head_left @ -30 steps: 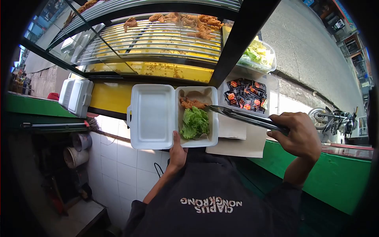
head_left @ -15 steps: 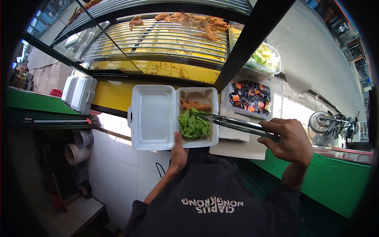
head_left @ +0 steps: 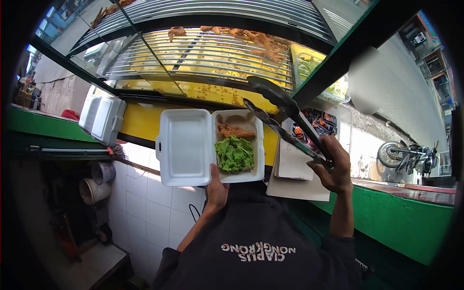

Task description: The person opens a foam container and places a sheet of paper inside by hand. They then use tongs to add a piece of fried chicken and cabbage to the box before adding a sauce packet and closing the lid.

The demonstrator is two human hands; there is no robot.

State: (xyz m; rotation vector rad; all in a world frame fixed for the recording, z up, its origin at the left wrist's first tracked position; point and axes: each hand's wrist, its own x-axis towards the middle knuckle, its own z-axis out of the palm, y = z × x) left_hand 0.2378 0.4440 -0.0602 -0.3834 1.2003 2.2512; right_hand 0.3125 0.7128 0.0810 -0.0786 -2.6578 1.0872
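My left hand (head_left: pixel 218 189) grips the near edge of an open white foam food box (head_left: pixel 186 145), thumb over the rim at its middle fold. In the box's right half lie a piece of fried chicken (head_left: pixel 235 131) at the far side and green lettuce (head_left: pixel 235 153) nearer me, both on brown paper. My right hand (head_left: pixel 333 166) is closed round black-tipped metal tongs (head_left: pixel 305 126). The tongs' jaws are spread apart with nothing between them, raised beyond the box's right side in front of the display case.
Fried chicken pieces (head_left: pixel 246 36) rest on the rack of the glass display case (head_left: pixel 193 77). Closed foam boxes (head_left: pixel 101 118) stand at left. To the right are a tub of dark sachets (head_left: pixel 314 123), stacked brown paper (head_left: pixel 297 186) and a container of lettuce (head_left: pixel 338 89).
My right hand has lifted the tongs off the lettuce, up and away to the right, and their jaws have spread. The lettuce stays in the box, which my left hand still holds.
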